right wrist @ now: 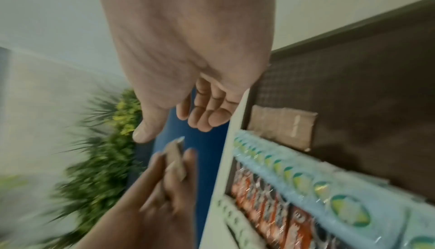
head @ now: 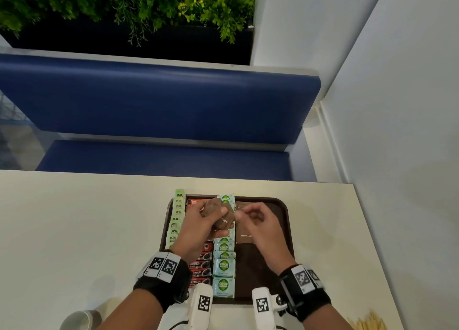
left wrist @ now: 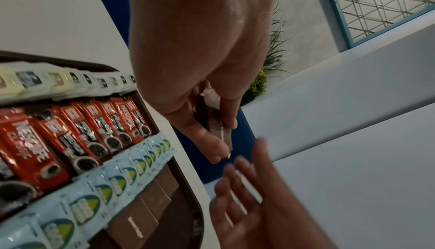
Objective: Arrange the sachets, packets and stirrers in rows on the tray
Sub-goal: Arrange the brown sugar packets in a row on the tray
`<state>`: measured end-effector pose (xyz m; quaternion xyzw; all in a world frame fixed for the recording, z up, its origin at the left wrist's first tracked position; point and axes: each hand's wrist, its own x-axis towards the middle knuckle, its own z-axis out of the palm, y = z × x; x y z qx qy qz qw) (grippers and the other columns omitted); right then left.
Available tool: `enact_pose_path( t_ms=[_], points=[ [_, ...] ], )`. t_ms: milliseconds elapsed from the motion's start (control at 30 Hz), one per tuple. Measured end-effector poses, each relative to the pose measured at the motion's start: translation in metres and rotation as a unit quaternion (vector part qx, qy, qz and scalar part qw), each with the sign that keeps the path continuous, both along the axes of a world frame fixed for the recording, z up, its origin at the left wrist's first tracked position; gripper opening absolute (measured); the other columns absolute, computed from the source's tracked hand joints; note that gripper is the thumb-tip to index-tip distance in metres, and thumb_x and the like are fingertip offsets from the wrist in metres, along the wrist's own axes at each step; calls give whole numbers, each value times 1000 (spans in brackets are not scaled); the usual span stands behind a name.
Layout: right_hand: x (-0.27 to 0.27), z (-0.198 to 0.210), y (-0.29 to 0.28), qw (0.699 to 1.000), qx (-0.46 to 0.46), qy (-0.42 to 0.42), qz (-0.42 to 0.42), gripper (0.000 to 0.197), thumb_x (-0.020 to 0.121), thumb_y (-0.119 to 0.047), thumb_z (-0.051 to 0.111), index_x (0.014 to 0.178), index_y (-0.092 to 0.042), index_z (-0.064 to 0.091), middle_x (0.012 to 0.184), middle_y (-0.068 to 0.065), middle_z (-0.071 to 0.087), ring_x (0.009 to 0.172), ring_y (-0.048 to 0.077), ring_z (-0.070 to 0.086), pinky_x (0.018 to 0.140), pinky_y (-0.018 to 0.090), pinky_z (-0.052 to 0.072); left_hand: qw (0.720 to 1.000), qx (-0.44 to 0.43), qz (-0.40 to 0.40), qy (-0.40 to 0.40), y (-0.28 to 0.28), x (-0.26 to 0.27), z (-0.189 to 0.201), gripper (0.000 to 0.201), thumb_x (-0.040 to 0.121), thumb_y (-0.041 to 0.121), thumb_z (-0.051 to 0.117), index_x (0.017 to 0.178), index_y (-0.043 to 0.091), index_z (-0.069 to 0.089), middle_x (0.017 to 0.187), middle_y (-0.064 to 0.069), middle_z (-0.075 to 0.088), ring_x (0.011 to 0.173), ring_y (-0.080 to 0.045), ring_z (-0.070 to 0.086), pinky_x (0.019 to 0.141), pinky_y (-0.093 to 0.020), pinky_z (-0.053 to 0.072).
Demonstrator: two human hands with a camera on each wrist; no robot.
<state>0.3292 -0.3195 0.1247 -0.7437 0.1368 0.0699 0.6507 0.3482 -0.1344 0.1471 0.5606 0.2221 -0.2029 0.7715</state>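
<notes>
My left hand [head: 213, 224] grips a stack of brown sugar sachets [head: 219, 209] above the far part of the brown tray [head: 285, 211]. My right hand [head: 246, 215] hovers just right of the stack, fingers loosely curled and holding nothing. The tray holds rows of green sachets [head: 177, 217], red coffee packets [head: 201, 267] and light blue sachets [head: 224, 267]. A few brown sachets [head: 244, 230] lie in a fourth row. The left wrist view shows the held sachets [left wrist: 221, 130] pinched between thumb and fingers. The right wrist view is blurred; the empty right hand [right wrist: 169, 132] hangs above the held sachets [right wrist: 175, 160].
A pile of wooden stirrers [head: 367, 322] lies on the cream table at the near right corner. A grey round object [head: 82, 319] sits at the near left edge. A blue bench [head: 159, 106] stands beyond the table, a white wall to the right.
</notes>
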Motion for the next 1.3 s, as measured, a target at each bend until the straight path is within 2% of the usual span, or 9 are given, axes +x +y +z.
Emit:
enact_pose_path(
  t_ms=[100,167,267,400,567,833,1000,1167,1300],
  points=[
    [2,20,12,1000,-18,-15,17,40,76,-32,94,105,-24,67,96,-2,72,85,4,66,79,20,56,999,-40,-10,-13,-16,1,9,32,100,18,74,128,5,66,116,-15,80,104,-30,80,80,-42,69],
    [7,21,8,999,-28,-15,-12,39,75,-26,94,104,-24,69,96,-3,72,89,5,67,82,21,57,997,-83,5,-7,-20,2,13,30,103,18,70,128,2,65,119,-19,78,107,-32,79,83,-43,69],
    [11,18,-2,1000,10,-1,-25,38,76,-21,94,107,-24,72,101,0,75,99,12,71,88,26,59,995,-98,14,-11,-17,4,16,30,103,12,69,130,1,64,122,-21,76,108,-36,79,82,-43,69],
    [4,15,1,998,48,39,-19,36,81,-28,91,112,-25,73,105,-2,79,102,14,75,91,37,62,996,-79,21,-26,-14,1,17,29,102,8,70,129,1,63,122,-21,77,105,-38,79,78,-41,69],
    [-3,18,0,994,86,58,-23,16,90,-16,83,102,-12,74,101,10,79,92,31,78,76,41,66,997,-53,46,-38,-17,-4,13,30,100,6,72,128,2,63,120,-20,77,100,-36,80,72,-36,69],
    [6,12,-11,995,78,62,-11,15,92,-11,80,105,-9,73,99,6,79,85,21,77,78,34,64,995,-64,72,-31,-17,-1,7,31,99,10,74,127,1,64,117,-19,78,100,-33,81,75,-36,69],
    [4,-20,-38,993,68,76,-51,15,95,-10,76,110,-11,73,99,3,79,85,11,72,76,23,59,993,-55,100,-24,-5,4,-1,27,101,11,73,126,6,64,114,-20,79,99,-39,80,69,-31,68],
    [-13,-78,-52,990,-37,136,-15,8,93,-12,78,98,-14,73,85,3,73,76,15,64,73,27,56,995,-35,97,-14,6,1,-11,29,101,12,73,128,8,64,116,-20,79,101,-42,79,74,-34,69],
    [-22,-116,-46,980,-126,153,-5,11,88,-18,84,91,-21,73,85,3,75,75,18,67,75,37,59,995,-36,97,1,10,-2,-15,28,100,11,73,127,12,66,114,-19,80,101,-42,79,76,-37,68]
  ],
)
